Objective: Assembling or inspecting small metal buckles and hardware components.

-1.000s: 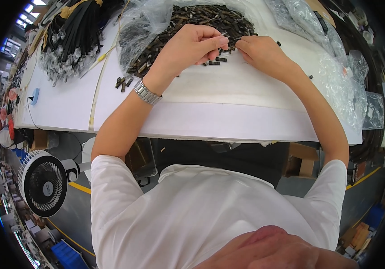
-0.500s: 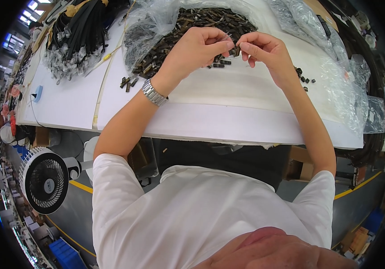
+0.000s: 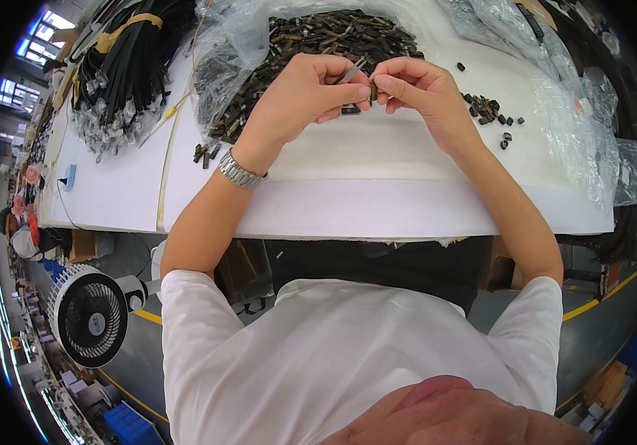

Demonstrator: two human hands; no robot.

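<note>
Above the far half of the table, my left hand [image 3: 309, 98] is closed around a slim grey metal tool [image 3: 350, 72], whose two thin tips point up and right, like tweezers. A silver watch [image 3: 240, 170] sits on that wrist. My right hand [image 3: 426, 93] is pinched on a small dark brown piece [image 3: 374, 90], held right against the left fingertips. Whether the left fingers also grip this piece is hard to tell. Just behind both hands spreads a heap of small dark brown oblong pieces [image 3: 326, 37].
Several small black bits [image 3: 485, 110] lie right of my right hand. Clear plastic sheeting [image 3: 233, 63] borders the heap; more plastic [image 3: 593, 159] covers the right edge. Bundled black straps [image 3: 129, 59] lie far left, near a yellow-marked cord [image 3: 171, 111]. A fan [image 3: 94, 319] stands below left.
Both hands have shifted slightly left in the picture. The metal tool and the dark piece at the fingertips now show more plainly. More black bits are visible beside my right hand.
</note>
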